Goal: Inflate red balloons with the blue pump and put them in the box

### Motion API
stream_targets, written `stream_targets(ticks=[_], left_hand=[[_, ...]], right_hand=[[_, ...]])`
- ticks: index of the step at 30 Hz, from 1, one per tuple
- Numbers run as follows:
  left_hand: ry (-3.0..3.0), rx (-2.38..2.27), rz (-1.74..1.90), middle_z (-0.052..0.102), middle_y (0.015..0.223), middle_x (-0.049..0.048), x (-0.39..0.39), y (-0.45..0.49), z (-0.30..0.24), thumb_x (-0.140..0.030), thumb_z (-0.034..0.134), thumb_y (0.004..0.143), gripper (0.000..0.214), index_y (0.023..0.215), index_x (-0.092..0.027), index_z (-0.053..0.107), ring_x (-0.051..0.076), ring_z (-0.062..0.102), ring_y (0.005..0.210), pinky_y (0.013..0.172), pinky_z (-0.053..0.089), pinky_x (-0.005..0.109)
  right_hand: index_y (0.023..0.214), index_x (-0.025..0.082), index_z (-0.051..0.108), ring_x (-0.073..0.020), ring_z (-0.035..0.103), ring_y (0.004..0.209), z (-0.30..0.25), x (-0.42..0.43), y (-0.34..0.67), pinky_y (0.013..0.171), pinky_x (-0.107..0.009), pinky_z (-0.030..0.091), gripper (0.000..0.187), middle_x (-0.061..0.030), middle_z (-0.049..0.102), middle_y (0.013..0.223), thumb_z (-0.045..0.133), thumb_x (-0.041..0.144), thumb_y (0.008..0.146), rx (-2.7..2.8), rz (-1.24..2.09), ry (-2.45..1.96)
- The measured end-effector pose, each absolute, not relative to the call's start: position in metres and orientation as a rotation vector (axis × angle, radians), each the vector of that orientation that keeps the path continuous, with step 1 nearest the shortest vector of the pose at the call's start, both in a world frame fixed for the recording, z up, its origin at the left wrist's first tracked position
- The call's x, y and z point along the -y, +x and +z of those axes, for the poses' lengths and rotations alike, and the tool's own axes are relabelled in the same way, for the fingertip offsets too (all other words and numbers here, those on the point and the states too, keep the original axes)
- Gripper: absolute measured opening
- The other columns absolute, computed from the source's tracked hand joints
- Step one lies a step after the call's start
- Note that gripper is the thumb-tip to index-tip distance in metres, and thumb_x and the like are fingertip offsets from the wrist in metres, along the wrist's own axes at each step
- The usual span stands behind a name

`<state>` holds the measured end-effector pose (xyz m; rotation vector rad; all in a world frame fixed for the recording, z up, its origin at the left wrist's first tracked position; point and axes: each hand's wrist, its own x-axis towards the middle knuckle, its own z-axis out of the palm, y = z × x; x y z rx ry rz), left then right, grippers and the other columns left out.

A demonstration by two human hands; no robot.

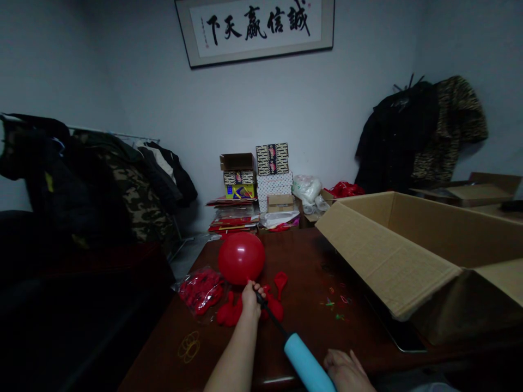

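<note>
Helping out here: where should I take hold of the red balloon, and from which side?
Cup the round body of the red balloon from the far side. Its neck is hidden in the left hand, at the pump's black hose, so that end looks taken.

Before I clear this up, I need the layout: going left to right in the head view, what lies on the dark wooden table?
Yellow rubber bands → round inflated red balloon → limp uninflated red balloon → large open cardboard box
</note>
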<state>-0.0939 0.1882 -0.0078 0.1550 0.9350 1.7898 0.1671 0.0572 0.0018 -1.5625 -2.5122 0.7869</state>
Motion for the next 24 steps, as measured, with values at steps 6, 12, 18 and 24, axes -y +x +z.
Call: stream_targets(ticks=[6,12,18,24], left_hand=[[0.124,-0.884,1.757,0.038,0.048,-0.0059,-0.18,-0.087,-0.011,-0.022,0.043,0.087,0.021,0.067,-0.018,0.038,0.006,0.038,0.036,0.036,0.03,0.018],[0.111,-0.895,1.689,0.039,0.049,-0.0055,-0.177,-0.084,-0.016,-0.025,0.045,0.087,0.02,0.069,-0.019,0.04,0.007,0.04,0.036,0.036,0.032,0.018],[0.133,-0.928,1.647,0.038,0.048,-0.0058,-0.178,-0.086,-0.02,-0.027,0.047,0.085,0.021,0.067,-0.019,0.039,0.007,0.038,0.034,0.034,0.03,0.018],[0.174,-1.01,1.704,0.037,0.046,-0.0066,-0.18,-0.082,-0.019,-0.027,0.042,0.087,0.023,0.066,-0.019,0.038,0.006,0.035,0.032,0.032,0.026,0.017]], right_hand=[[0.098,0.012,0.063,-0.0279,0.049,0.105,0.038,-0.059,0.136,0.104,-0.047,0.016,0.044,-0.0135,0.058,0.106,0.051,0.044,0.07,2.404,0.665,-1.551],[0.099,0.01,0.062,-0.0275,0.051,0.102,0.039,-0.076,0.105,0.104,-0.047,0.015,0.045,-0.0134,0.06,0.099,0.047,0.044,0.073,2.347,0.591,-1.54],[0.098,0.009,0.062,-0.0289,0.052,0.102,0.034,-0.078,0.091,0.103,-0.046,0.018,0.046,-0.0148,0.06,0.1,0.045,0.044,0.074,2.349,0.619,-1.581],[0.102,0.009,0.062,-0.0298,0.051,0.104,0.032,-0.062,0.106,0.102,-0.047,0.02,0.048,-0.0157,0.06,0.102,0.044,0.044,0.076,2.408,0.649,-1.588]])
